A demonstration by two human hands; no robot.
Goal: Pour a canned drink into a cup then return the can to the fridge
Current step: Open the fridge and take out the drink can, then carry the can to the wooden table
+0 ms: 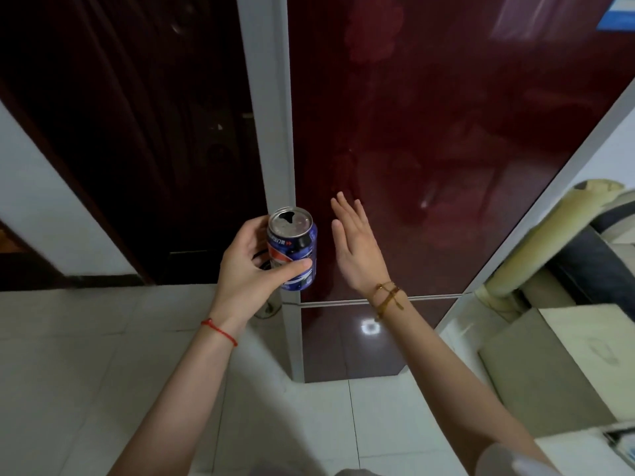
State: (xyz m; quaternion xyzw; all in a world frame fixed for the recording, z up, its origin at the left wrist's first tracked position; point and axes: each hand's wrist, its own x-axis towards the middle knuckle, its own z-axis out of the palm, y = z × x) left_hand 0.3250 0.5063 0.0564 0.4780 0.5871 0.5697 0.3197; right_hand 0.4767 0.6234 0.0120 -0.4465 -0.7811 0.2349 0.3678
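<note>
We're on the return leg: our left hand grips the opened blue aluminium can upright, before the glossy dark-red fridge door's left edge. Our right hand, fingers straight, reaches doorward; next, pull it open.

A home — red fridge, tiled floor, dark door.

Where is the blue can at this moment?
In the head view, the blue can is left of centre, upright in the left hand, before the closed red fridge door, beside the open right hand.
</note>
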